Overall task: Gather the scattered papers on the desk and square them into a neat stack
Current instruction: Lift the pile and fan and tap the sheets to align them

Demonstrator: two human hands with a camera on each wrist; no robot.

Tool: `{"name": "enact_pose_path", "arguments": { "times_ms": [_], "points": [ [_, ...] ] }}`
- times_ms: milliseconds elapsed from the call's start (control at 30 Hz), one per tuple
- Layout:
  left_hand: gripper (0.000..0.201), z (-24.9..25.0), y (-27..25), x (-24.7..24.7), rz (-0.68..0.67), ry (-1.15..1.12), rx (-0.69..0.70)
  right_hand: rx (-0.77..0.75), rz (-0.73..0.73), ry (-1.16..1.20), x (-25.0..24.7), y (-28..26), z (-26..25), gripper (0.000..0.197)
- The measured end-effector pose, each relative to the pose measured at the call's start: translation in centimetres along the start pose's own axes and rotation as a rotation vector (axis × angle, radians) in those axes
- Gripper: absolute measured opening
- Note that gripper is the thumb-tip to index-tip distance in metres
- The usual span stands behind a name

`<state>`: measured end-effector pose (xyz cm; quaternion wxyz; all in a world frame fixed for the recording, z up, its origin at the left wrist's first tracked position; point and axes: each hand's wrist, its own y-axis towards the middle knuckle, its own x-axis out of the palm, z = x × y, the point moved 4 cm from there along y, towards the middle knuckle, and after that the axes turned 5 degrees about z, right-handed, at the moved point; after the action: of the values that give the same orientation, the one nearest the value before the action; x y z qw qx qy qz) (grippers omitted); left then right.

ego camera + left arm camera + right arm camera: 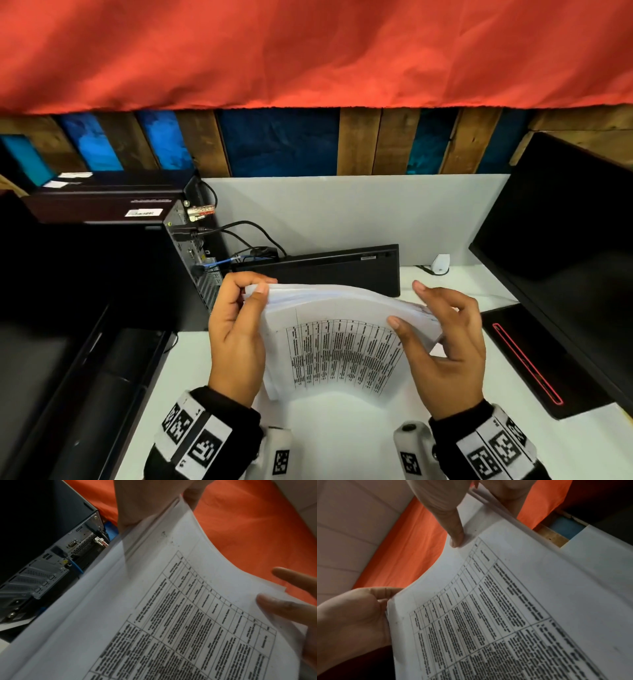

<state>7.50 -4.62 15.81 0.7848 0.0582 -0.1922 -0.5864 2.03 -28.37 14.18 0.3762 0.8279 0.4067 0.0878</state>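
Note:
A stack of white papers (335, 346) with a printed table on the front sheet stands on edge over the white desk (342, 431), bowed between both hands. My left hand (257, 284) pinches its upper left edge, thumb in front and fingers behind. My right hand (411, 306) holds the right edge, thumb on the front sheet and fingers behind, index finger raised. The left wrist view has the papers (171, 615) under my left thumb (142, 503). In the right wrist view my right thumb (452, 524) presses on the papers (505, 615), whose sheet edges are uneven.
A black keyboard (325, 270) leans against the white partition just behind the papers. To the left stands a computer tower (191, 260) with cables. At the right are a black monitor (565, 257) and its base (534, 359). Red cloth (308, 51) hangs above.

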Motion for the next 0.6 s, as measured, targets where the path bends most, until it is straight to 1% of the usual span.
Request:
{"name": "enact_pose_path", "arguments": {
  "times_ms": [67, 100, 133, 233, 300, 367, 433, 467, 500, 567, 600],
  "points": [
    [0.021, 0.0, -0.3, 0.1, 0.048, -0.021, 0.019, -0.032, -0.004, -0.05, 0.1, -0.2, 0.0, 0.042],
    [0.015, 0.1, -0.5, 0.1, 0.07, -0.007, 0.039, -0.026, 0.003, -0.066, 0.2, -0.3, 0.0, 0.037],
    [0.015, 0.1, -0.7, 0.3, 0.087, 0.033, 0.065, -0.015, 0.013, -0.079, 0.2, -0.4, -0.1, 0.034],
    [0.03, 0.1, -1.1, 1.0, 0.155, 0.156, 0.105, -0.025, 0.019, -0.142, 0.5, -0.9, -0.7, 0.035],
    [0.033, -0.1, -0.9, 0.9, 0.217, 0.186, 0.101, -0.034, -0.017, -0.201, 0.8, -1.2, -1.0, 0.037],
    [0.023, -0.3, -0.5, 0.5, 0.242, 0.213, 0.101, 0.001, -0.033, -0.204, 0.9, -1.2, -0.8, 0.035],
    [0.009, -0.7, -0.3, -0.2, 0.272, 0.2, 0.085, 0.044, -0.013, -0.173, 0.8, -1.1, -0.4, 0.037],
    [0.011, -0.9, -0.3, -0.4, 0.29, 0.172, 0.072, 0.061, -0.003, -0.16, 0.7, -1.1, -0.1, 0.039],
    [0.017, -0.8, -0.4, -0.3, 0.296, 0.152, 0.071, 0.072, -0.003, -0.148, 0.7, -1.2, 0.0, 0.041],
    [0.028, -0.4, -0.9, 0.2, 0.278, 0.148, 0.08, 0.072, -0.036, -0.134, 0.9, -1.5, 0.0, 0.045],
    [0.028, -0.4, -1.1, 0.4, 0.265, 0.166, 0.078, 0.061, -0.057, -0.133, 1.0, -1.7, -0.1, 0.044]
  ]
}}
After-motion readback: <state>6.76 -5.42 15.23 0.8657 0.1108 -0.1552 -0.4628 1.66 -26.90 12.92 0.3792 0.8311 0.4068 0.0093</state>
